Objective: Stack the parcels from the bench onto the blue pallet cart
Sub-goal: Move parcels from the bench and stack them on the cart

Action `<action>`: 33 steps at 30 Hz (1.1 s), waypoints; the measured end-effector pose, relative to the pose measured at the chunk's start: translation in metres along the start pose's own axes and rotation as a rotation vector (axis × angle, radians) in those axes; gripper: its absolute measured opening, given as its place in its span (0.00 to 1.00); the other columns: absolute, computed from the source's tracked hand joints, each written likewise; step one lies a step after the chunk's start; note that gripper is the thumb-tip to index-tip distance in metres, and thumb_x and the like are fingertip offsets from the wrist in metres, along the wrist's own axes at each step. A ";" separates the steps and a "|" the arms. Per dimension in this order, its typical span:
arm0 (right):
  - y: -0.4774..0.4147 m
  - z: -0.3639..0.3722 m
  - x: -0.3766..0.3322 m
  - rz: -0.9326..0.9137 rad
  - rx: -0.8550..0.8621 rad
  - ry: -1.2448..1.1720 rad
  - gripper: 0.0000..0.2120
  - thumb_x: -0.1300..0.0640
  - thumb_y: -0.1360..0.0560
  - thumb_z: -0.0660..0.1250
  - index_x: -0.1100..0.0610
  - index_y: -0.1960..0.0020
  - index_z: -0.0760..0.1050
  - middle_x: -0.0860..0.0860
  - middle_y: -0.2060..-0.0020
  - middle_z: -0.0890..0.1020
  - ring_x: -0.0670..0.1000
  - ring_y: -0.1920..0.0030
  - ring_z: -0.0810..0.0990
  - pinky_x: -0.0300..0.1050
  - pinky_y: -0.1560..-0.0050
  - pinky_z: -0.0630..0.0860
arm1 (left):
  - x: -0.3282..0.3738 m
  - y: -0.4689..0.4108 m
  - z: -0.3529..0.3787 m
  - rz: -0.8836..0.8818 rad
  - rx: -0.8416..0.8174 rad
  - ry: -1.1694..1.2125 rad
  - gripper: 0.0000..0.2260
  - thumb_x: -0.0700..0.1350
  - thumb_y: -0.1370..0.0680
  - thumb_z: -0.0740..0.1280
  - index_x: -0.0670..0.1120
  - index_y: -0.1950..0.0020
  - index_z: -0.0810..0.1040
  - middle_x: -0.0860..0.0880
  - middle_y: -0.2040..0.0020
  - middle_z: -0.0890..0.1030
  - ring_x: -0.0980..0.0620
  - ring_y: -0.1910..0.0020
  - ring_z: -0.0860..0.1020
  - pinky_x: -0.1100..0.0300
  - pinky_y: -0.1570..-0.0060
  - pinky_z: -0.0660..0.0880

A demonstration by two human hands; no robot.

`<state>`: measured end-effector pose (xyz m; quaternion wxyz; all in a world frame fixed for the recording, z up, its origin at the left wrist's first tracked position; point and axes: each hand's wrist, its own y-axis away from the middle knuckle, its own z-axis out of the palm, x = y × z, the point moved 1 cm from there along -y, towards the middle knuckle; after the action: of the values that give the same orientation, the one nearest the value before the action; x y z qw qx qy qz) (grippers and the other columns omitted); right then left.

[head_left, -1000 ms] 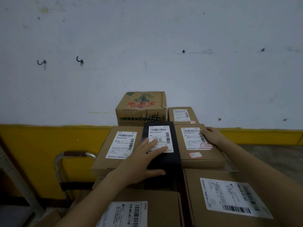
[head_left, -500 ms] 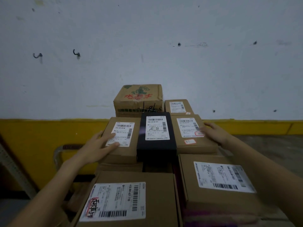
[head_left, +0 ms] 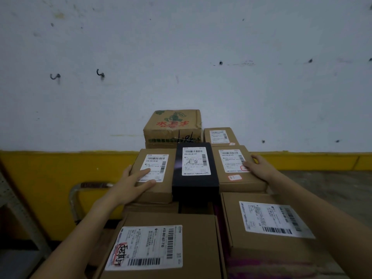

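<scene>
Three parcels lie side by side on top of the stack: a brown box [head_left: 156, 191] on the left, a black box [head_left: 194, 184] in the middle, a brown box [head_left: 240, 182] on the right. My left hand [head_left: 131, 185] rests flat on the left box, fingers straight over its label. My right hand [head_left: 258, 168] presses the right edge of the right box with straight fingers. Two larger brown parcels [head_left: 161, 246] [head_left: 269, 224] lie nearest me. The cart deck is hidden under the parcels.
Behind the row stand a printed carton [head_left: 173, 125] and a small labelled box [head_left: 220, 135], against a white wall with a yellow base band. The cart's metal handle [head_left: 74, 196] rises at the left. A grey shelf upright [head_left: 18, 214] stands far left. Concrete floor [head_left: 332, 188] lies at right.
My left hand has moved from the black box's label to the left brown box. My right hand stays at the right box's edge. The view has tilted down slightly.
</scene>
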<state>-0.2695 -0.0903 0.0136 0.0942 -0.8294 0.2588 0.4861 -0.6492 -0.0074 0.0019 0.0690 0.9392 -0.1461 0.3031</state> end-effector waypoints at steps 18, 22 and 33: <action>0.046 -0.014 -0.012 -0.294 0.134 0.325 0.29 0.46 0.23 0.61 0.54 0.26 0.58 0.62 0.30 0.64 0.61 0.30 0.64 0.55 0.33 0.64 | 0.068 0.123 0.004 0.293 -0.018 -0.268 0.35 0.72 0.34 0.49 0.65 0.27 0.55 0.57 0.23 0.50 0.54 0.24 0.48 0.45 0.26 0.54; 0.097 0.001 -0.018 -0.424 0.134 0.341 0.28 0.47 0.23 0.61 0.52 0.26 0.59 0.60 0.31 0.66 0.58 0.31 0.64 0.52 0.34 0.64 | 0.056 0.152 0.013 0.332 -0.078 -0.306 0.30 0.69 0.28 0.53 0.64 0.27 0.55 0.58 0.23 0.52 0.56 0.24 0.49 0.50 0.26 0.54; 0.256 0.092 0.004 -0.736 -0.268 0.771 0.34 0.34 0.27 0.58 0.44 0.26 0.54 0.50 0.28 0.59 0.52 0.30 0.58 0.48 0.31 0.57 | 0.006 0.207 0.042 0.376 -0.063 -0.607 0.32 0.66 0.25 0.56 0.61 0.25 0.49 0.55 0.23 0.49 0.52 0.24 0.47 0.47 0.26 0.43</action>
<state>-0.4710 -0.2712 -0.0129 0.0497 -0.9879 -0.0967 0.1106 -0.6868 -0.2142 -0.0203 -0.0057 0.9405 -0.3394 0.0132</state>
